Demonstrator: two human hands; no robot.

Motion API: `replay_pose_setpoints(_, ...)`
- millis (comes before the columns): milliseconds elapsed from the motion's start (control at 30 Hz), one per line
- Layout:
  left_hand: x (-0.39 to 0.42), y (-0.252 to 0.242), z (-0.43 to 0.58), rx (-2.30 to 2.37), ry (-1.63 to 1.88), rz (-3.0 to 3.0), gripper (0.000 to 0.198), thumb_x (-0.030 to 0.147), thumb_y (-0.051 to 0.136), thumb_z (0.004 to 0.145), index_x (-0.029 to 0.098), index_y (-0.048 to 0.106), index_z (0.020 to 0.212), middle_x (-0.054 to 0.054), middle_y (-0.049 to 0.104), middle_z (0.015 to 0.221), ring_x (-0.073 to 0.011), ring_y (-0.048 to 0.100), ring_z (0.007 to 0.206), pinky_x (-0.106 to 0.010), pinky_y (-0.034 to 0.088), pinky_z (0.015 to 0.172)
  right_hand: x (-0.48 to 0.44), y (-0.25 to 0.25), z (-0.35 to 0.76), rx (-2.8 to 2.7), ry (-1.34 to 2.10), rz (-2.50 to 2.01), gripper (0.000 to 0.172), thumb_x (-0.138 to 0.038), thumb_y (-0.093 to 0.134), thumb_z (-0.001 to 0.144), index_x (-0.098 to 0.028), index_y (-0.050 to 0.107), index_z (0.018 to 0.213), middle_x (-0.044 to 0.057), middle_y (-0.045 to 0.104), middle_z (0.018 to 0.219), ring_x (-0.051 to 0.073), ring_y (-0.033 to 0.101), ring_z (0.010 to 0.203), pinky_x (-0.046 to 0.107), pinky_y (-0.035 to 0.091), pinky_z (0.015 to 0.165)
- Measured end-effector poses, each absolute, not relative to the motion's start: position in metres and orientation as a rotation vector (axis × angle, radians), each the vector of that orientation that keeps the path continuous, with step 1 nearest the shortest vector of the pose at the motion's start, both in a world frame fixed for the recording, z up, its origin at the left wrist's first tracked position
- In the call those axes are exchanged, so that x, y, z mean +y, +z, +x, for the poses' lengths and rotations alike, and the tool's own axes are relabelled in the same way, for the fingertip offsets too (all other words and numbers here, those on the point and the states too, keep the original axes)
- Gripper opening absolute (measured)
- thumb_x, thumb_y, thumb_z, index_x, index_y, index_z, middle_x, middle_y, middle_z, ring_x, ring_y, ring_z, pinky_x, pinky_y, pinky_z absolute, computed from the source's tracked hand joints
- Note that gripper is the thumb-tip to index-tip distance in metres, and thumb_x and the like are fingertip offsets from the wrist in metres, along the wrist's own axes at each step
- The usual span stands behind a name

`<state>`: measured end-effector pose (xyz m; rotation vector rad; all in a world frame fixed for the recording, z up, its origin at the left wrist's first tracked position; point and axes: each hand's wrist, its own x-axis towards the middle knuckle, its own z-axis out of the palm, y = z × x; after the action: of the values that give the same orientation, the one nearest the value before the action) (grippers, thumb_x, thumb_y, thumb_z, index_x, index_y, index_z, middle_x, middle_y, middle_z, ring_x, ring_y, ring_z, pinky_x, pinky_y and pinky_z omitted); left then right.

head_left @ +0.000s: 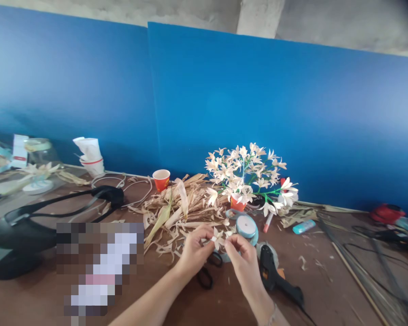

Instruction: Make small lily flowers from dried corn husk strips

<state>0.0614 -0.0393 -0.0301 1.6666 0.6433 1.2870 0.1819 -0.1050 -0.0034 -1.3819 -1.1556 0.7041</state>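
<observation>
A small cream-white flower [218, 239] with pointed petals is held up between my two hands over the table. My left hand [197, 248] pinches it from the left with thumb and forefinger. From the right, the thumb and fingertips of my right hand [244, 259] are closed at its petals. Just below lie scissors [205, 277], their black loop handles showing and their blades hidden. Beside my right hand rests a black glue gun [279, 278]. Behind that hand sits a spool of pale blue ribbon [246, 225].
Dried husks [180, 208] are heaped behind my hands. An arrangement of white flowers [246, 174] stands behind, near a red paper cup [161, 181]. A black strapped object [17, 233] lies left; a turquoise tube [303, 227] and cables [370, 253] lie right. A blue partition [258, 99] closes off the back.
</observation>
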Motion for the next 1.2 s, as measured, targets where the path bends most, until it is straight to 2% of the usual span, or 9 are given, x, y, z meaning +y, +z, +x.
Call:
replay_pose_setpoints(567,-0.03,-0.038,0.063,0.668,1.237,1.596,0.007,0.019,0.059,0.069,0.014,0.063,0.066,-0.004,0.06,0.073,-0.0154,0.055,0.073,-0.025,0.043,0.067,-0.103,-0.008,0.182,-1.165,0.754,-1.355,0.022,-0.032,0.055,0.074,-0.015,0.049,0.059,-0.003,0.044,0.056,0.01,0.037,0.055,0.021,0.033,0.052)
replay_pose_setpoints(833,-0.033,-0.038,0.062,0.71,1.193,1.593,0.006,0.014,0.057,0.067,0.014,0.061,0.07,-0.002,0.06,0.072,-0.0136,0.053,0.07,-0.021,0.042,0.065,-0.097,-0.014,0.183,-1.128,0.758,-1.327,0.022,-0.031,0.054,0.074,-0.016,0.049,0.059,-0.003,0.045,0.054,0.01,0.039,0.055,0.021,0.033,0.052)
replay_pose_setpoints(1200,-0.035,-0.035,0.058,0.716,1.122,1.572,0.007,0.02,0.06,0.067,0.014,0.056,0.067,0.0,0.053,0.068,-0.0116,0.049,0.064,-0.02,0.041,0.06,-0.102,-0.001,0.181,-1.108,0.783,-1.267,0.022,-0.033,0.054,0.074,-0.015,0.051,0.06,-0.003,0.047,0.055,0.01,0.04,0.056,0.022,0.034,0.053)
